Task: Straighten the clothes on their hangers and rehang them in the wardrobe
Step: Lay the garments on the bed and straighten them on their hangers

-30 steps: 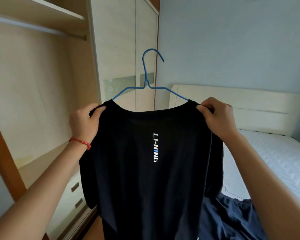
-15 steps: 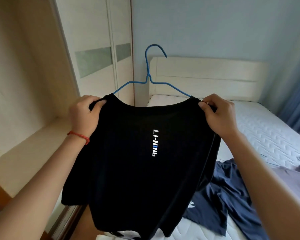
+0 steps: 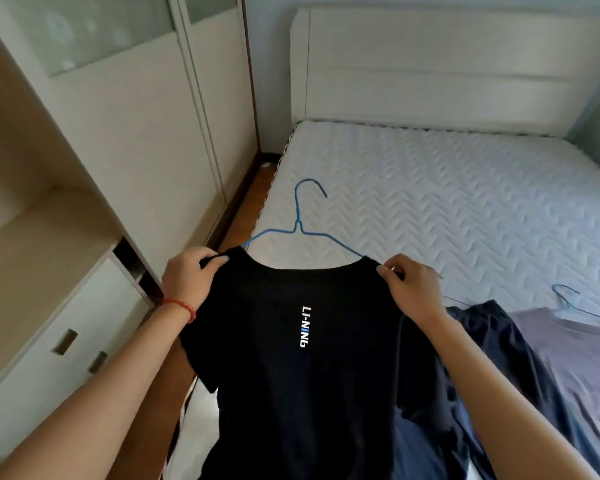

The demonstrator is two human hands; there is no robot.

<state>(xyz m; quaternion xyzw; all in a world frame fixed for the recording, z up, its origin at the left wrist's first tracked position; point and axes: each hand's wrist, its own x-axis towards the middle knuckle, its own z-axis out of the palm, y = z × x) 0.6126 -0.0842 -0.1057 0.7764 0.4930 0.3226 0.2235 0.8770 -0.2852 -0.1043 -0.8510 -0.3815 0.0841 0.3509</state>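
Black T-shirt [image 3: 302, 375]: matt soft cloth, white-and-blue printed lettering down the middle. Hanger [image 3: 300, 221]: thin blue coated wire, smooth. Mattress [image 3: 447, 202]: quilted fabric, chevron stitch, slight sheen. Headboard [image 3: 447, 71]: smooth white panels. Wardrobe [image 3: 125, 140]: pale wood-grain laminate, frosted glass inserts. Grey shirt [image 3: 582, 362]: smooth cloth.

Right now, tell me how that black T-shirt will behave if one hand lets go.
The black T-shirt looks floppy: it drapes from both hands. Probably light, held by pinches. It may slide off the thin blue hanger, whose wire looks smooth.
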